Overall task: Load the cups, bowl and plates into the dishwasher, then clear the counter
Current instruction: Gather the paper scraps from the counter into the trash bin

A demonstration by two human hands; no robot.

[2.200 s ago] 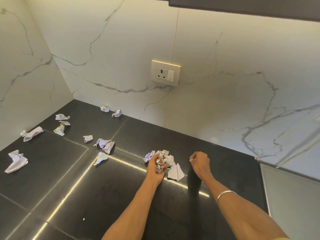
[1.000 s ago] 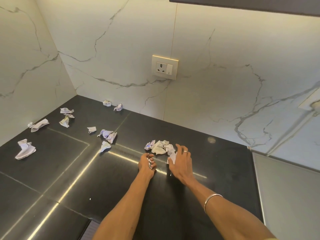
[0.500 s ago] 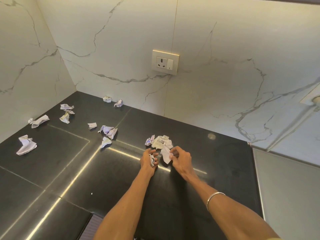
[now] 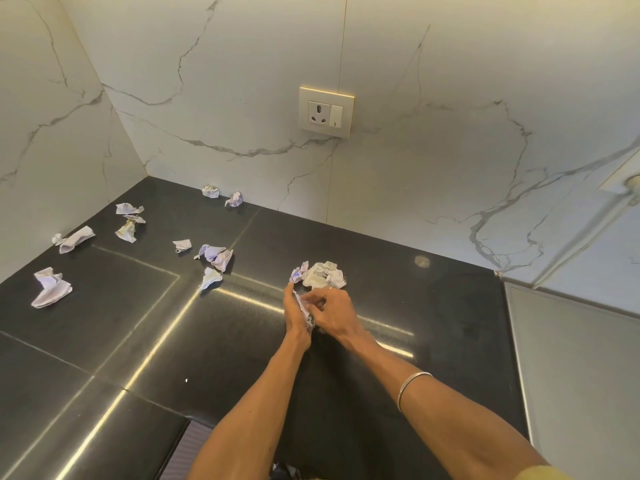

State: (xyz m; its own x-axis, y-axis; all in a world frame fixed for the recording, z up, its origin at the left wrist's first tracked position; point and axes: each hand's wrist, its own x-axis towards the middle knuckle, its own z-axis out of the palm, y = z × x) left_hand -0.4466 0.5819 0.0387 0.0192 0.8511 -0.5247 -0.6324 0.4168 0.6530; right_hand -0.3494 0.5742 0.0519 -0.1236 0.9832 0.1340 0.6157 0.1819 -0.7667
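Crumpled paper scraps lie scattered over the black counter [image 4: 242, 341]. My left hand [image 4: 294, 315] and my right hand [image 4: 334, 311] meet at the counter's middle, both closed around a wad of crumpled paper [image 4: 306, 311] pressed between them. Just beyond my fingers sits a small pile of scraps [image 4: 320, 275]. More scraps lie to the left: a pair [image 4: 214, 254] near the middle, one [image 4: 52, 289] at the far left, and two [image 4: 221, 195] against the back wall. No cups, bowl or plates are in view.
Marble walls close off the counter at the back and left. A socket plate [image 4: 327, 112] sits on the back wall. A pale raised surface [image 4: 571, 358] borders the counter on the right. The counter's near edge shows at the bottom [image 4: 187, 445].
My right hand picked a scrap from the pile and brought it to my left hand, which kept hold of its wad. The two hands now touch.
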